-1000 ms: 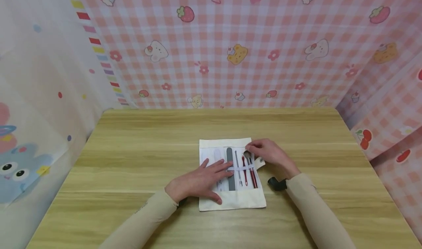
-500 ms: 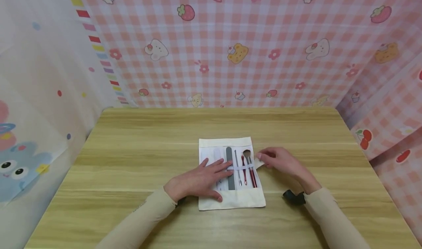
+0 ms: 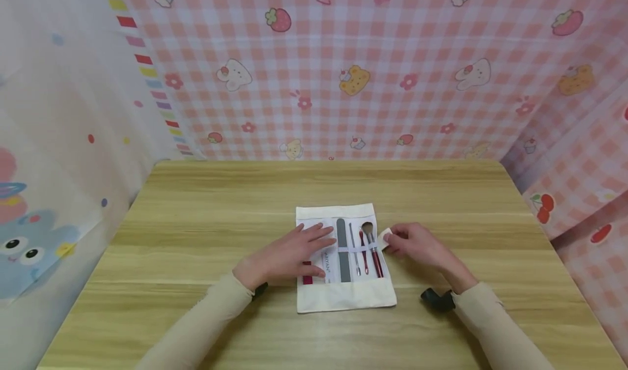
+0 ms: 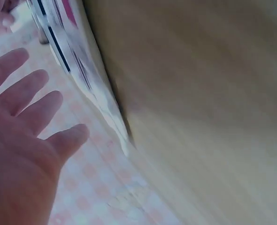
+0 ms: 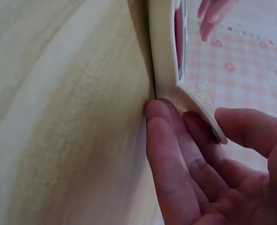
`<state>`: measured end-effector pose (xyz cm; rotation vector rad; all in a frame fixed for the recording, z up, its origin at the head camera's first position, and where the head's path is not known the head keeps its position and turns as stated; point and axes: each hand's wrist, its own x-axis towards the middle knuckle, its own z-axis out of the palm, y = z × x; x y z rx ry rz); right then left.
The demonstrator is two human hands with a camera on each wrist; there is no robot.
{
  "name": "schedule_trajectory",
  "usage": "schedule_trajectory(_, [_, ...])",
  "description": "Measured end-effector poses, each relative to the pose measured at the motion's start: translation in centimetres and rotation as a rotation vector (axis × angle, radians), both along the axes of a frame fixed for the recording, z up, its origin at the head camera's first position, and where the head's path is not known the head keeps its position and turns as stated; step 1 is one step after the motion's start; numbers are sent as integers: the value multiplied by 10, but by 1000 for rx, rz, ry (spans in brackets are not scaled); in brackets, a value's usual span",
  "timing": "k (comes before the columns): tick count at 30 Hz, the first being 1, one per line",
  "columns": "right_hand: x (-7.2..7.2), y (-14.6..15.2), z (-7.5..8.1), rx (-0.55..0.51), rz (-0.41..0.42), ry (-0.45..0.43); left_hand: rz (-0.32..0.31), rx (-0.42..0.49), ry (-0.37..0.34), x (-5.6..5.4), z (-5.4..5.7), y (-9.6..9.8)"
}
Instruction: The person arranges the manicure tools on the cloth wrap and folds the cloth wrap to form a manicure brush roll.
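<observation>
A cream cloth tool pouch [image 3: 345, 298] lies unfolded on the table. Under its white elastic strap are a grey nail file [image 3: 341, 232], a thin metal tool [image 3: 351, 239], a thin red tool [image 3: 363, 258] and a makeup brush [image 3: 367, 229] with a red handle. A dark pink item [image 3: 307, 274] shows at the left side, partly covered by my left hand [image 3: 287, 254]. That hand has its fingers spread and, in the left wrist view, is held off the pouch. At the pouch's right edge, my right hand [image 3: 424, 250] pinches the cream closure tab [image 5: 202, 112] between thumb and fingers.
The wood-grain table [image 3: 221, 195] extends around the pouch on all sides. Pink checked cloth [image 3: 319, 48] hangs behind it, with pale printed cloth [image 3: 64, 114] on the left. A black wrist device [image 3: 438, 300] sits beside the right sleeve.
My right hand has moved from the brush's tip to the tab at the pouch's right edge. The left hand has lifted from the pouch and drawn slightly left, uncovering printed lettering and the pink item.
</observation>
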<state>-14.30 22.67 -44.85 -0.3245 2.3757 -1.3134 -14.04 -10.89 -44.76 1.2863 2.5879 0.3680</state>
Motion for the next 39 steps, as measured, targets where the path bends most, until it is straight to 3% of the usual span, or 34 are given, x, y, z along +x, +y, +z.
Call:
schedule_trajectory(3, [-3, -2, -1, -39, -24, -14, 26, 35, 20, -12, 2, -9])
schedule_trajectory(10, [-14, -9, -3, -92, -76, -26, 158, 63, -1, -37, 2, -29])
schedule_trajectory(18, [-30, -14, -4, -109, -98, -31, 222, 55, -64, -51, -5, -44])
schedule_trajectory(23, [-40, -19, -1, -95, -93, -2, 237, 18, -108, -48, -7, -51])
schedule_trajectory(30, [-54, -27, -1, -89, -124, -15, 244, -16, -86, -39, -8, -58])
schedule_trajectory(39, [-64, -36, -1, -95, -130, -41, 282, -108, -24, -13, -11, -67])
